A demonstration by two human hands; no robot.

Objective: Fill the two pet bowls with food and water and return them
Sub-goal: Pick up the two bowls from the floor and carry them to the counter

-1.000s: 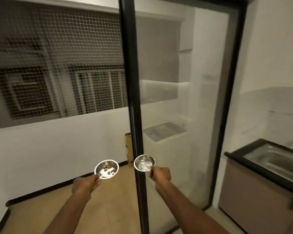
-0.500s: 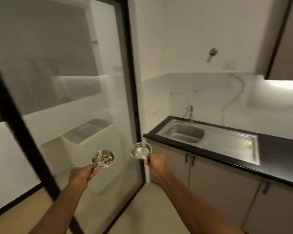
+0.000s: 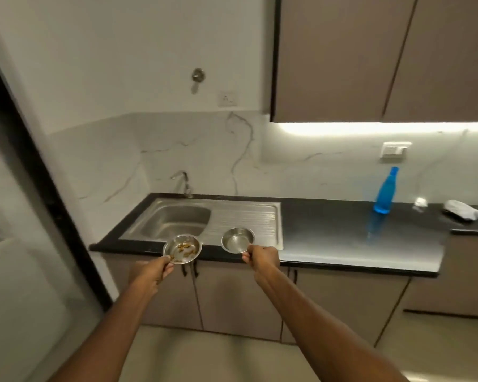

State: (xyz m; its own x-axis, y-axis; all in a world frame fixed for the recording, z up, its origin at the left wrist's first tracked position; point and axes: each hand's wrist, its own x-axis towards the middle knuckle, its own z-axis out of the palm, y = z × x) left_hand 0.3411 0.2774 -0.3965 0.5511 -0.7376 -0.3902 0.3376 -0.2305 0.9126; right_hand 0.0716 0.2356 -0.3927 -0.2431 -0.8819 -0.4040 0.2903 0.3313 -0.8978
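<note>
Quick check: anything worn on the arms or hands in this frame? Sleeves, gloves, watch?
Nothing visible. Both forearms are bare up to the frame's lower edge, with no sleeves in view. The left hand and right hand show no gloves, and no watch, band or ring can be made out at this resolution.

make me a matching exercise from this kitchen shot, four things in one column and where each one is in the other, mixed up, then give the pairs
Things
1. small steel bowl with brown kibble
2. small empty steel bowl
3. blue plastic bottle
4. curved chrome tap

Places
A. standing on the black countertop, right of the sink
B. held by its rim in the right hand
C. mounted behind the steel sink basin
D. held by its rim in the left hand

Pairs: 1-D, 2-B, 3-A, 4-C
</note>
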